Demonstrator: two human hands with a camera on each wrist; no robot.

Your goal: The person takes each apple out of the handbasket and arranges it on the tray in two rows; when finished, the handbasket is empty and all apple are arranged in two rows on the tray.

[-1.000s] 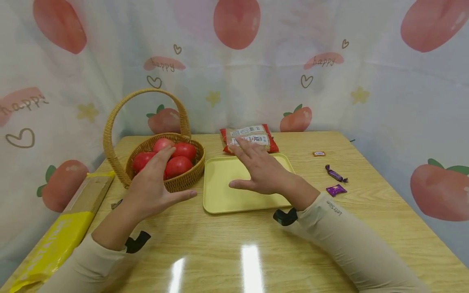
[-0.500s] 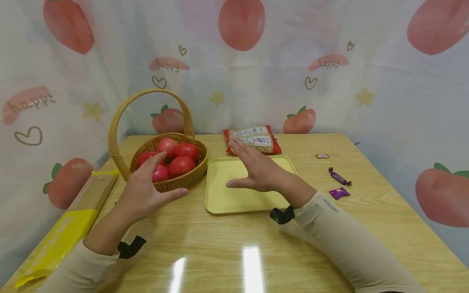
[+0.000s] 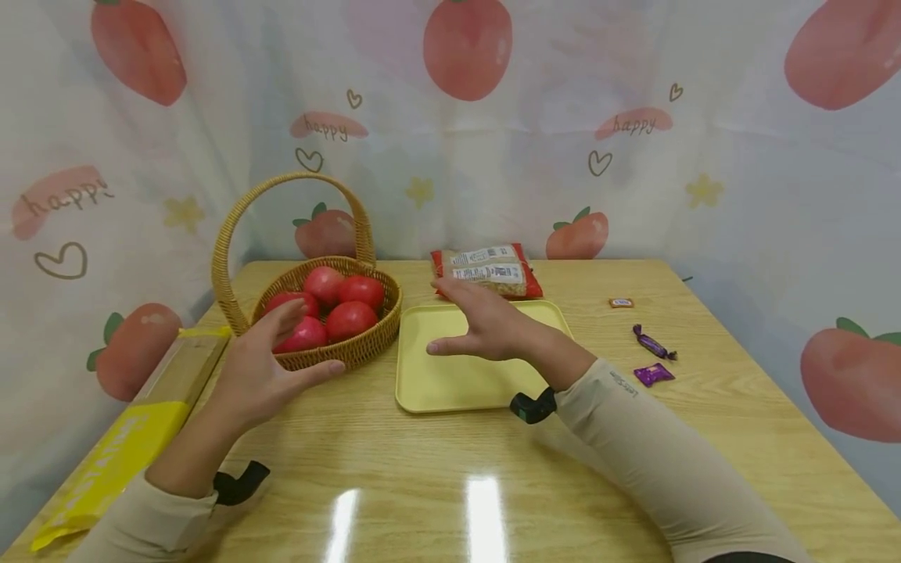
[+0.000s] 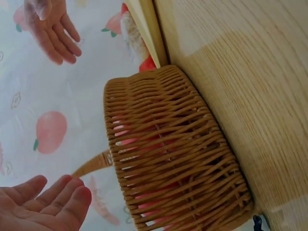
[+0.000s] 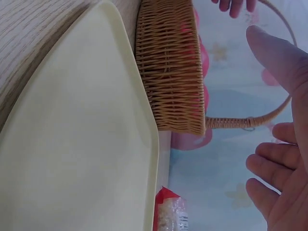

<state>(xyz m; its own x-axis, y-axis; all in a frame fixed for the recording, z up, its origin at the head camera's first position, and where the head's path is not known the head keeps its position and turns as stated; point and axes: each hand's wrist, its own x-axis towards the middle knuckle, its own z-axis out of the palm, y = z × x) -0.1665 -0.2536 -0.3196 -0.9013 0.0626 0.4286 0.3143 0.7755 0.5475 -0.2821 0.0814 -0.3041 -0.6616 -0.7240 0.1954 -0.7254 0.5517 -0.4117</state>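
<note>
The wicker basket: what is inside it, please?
The wicker basket holds red tomatoes; about five show from above. Whether more lie beneath them cannot be seen, because the top ones and the woven wall cover them.

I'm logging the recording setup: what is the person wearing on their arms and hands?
Both hands are bare: left hand, right hand. Each arm wears a long beige sleeve ending at the wrist; the right one carries small dark lettering near the cuff. A black clip-like mount sits at each wrist.
</note>
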